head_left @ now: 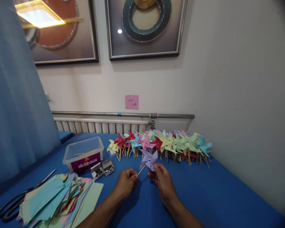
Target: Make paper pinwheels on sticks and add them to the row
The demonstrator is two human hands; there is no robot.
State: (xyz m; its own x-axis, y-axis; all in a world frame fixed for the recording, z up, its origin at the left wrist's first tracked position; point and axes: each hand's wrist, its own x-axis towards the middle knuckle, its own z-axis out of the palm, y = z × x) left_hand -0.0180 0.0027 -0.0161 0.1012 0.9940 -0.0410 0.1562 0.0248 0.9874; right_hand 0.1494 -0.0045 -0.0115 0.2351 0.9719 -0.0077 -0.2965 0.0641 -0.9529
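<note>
A purple paper pinwheel (148,159) on a thin wooden stick is held up between my two hands, above the blue table cover. My left hand (127,182) pinches the lower end of the stick. With thumb and fingers, my right hand (163,180) grips the pinwheel's lower right blade. A small pin head shows at the pinwheel's centre. Right behind it lies a long row of finished pinwheels (167,144) in red, pink, yellow, green and blue, their sticks pointing toward me.
At the left stand a clear plastic box (84,155) with a few sticks and two small open cartons (103,169) of metal pins. Nearer lie a stack of coloured paper (59,199) and black-handled scissors (16,201). A blue curtain (19,104) hangs at left; a radiator (99,126) lines the wall.
</note>
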